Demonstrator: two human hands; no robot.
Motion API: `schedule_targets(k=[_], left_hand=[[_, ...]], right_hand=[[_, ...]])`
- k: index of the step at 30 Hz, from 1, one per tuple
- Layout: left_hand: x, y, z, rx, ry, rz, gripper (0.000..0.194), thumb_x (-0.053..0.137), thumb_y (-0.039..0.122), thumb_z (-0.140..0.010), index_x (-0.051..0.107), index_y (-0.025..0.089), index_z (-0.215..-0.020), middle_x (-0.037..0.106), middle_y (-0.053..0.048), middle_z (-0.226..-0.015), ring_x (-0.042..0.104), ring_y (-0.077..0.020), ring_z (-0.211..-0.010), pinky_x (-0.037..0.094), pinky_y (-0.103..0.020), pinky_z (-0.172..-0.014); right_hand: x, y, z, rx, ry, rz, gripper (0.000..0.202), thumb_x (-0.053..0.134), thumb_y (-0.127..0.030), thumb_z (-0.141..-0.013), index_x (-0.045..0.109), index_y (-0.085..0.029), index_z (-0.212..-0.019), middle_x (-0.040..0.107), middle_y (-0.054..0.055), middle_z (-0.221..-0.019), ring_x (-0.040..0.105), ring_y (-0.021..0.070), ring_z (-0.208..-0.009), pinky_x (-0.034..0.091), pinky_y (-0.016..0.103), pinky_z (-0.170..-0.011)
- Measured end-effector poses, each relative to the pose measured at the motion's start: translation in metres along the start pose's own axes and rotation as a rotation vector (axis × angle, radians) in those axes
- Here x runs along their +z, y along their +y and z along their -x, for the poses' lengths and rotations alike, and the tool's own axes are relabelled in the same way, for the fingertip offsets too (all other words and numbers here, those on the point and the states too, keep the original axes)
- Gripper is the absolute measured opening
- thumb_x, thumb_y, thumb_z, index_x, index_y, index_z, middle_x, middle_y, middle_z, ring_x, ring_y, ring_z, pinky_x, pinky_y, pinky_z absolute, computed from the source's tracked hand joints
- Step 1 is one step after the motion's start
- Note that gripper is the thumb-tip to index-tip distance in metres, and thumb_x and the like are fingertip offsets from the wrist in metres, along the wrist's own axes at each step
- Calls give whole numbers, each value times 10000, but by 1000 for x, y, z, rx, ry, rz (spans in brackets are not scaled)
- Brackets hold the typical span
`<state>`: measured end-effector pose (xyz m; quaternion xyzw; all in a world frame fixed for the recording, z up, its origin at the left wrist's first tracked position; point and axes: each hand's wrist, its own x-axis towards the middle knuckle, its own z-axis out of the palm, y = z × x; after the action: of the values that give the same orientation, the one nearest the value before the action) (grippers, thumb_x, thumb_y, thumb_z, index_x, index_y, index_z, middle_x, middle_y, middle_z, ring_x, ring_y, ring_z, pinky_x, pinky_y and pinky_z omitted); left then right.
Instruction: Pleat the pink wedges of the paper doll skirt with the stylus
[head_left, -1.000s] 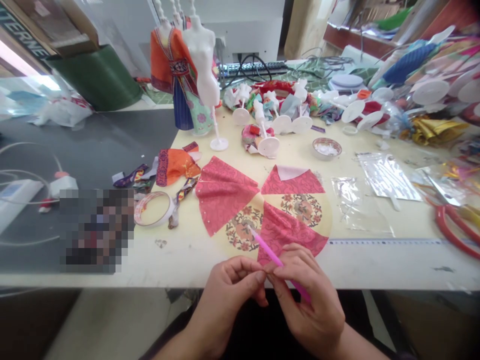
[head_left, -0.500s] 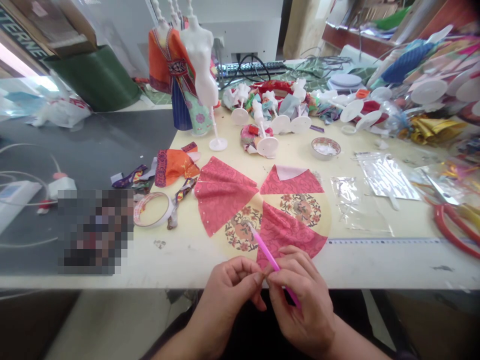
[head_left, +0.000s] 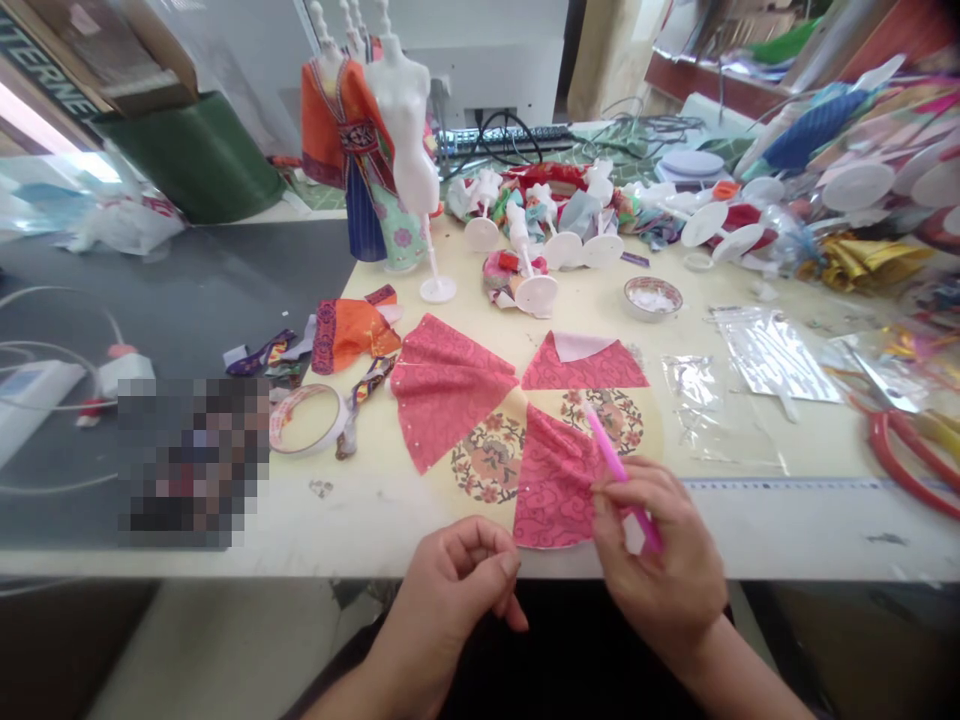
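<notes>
My right hand [head_left: 664, 545] holds a pink pen-shaped tool [head_left: 611, 450], its pale tip pointing up and away from me. That hand hovers at the right edge of a red patterned fabric panel [head_left: 555, 490]. Below the panel's left corner, at the table edge, my left hand [head_left: 465, 575] is pinched; whatever lies between its fingertips is hidden or too small to name. The panel rests on a round yellow sheet with floral medallions [head_left: 487, 458]. Two more red pieces share the sheet: a pleated panel [head_left: 446, 385] and one with a folded-back corner [head_left: 562, 370].
A tape roll [head_left: 307, 420] and orange doll garment [head_left: 352, 335] lie to the left. White doll mannequins [head_left: 409, 130] stand behind. To the right are a small dish [head_left: 652, 298], clear plastic bags [head_left: 772, 355], red-handled scissors [head_left: 900, 450] and a ruler strip [head_left: 795, 485].
My right hand has moved right with the pink tool, away from my left hand. The left hand stays near the table edge, still pinched.
</notes>
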<state>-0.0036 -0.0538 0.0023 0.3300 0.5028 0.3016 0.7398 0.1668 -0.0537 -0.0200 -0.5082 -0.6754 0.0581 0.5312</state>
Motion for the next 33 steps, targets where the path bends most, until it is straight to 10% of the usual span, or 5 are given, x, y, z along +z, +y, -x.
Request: schedule_targets(k=[11, 33], left_hand=[[-1, -1, -4, 30, 33, 40, 194, 617, 305, -802, 562, 170, -675, 543, 44, -561, 500, -100, -576, 386, -230, -643], [-3, -3, -5, 27, 37, 65, 190, 616, 322, -796, 567, 174, -688, 538, 40, -552, 507, -115, -572, 393, -243, -631]], right_hand=[[-2, -7, 8, 407, -90, -407, 145, 607, -114, -792, 543, -208, -882, 603, -4, -787, 625, 133, -750, 543, 277, -711], [-1, -10, 4, 472, -103, -514, 121, 512, -94, -837, 540, -211, -844, 640, -12, -761, 626, 103, -701, 523, 211, -645]])
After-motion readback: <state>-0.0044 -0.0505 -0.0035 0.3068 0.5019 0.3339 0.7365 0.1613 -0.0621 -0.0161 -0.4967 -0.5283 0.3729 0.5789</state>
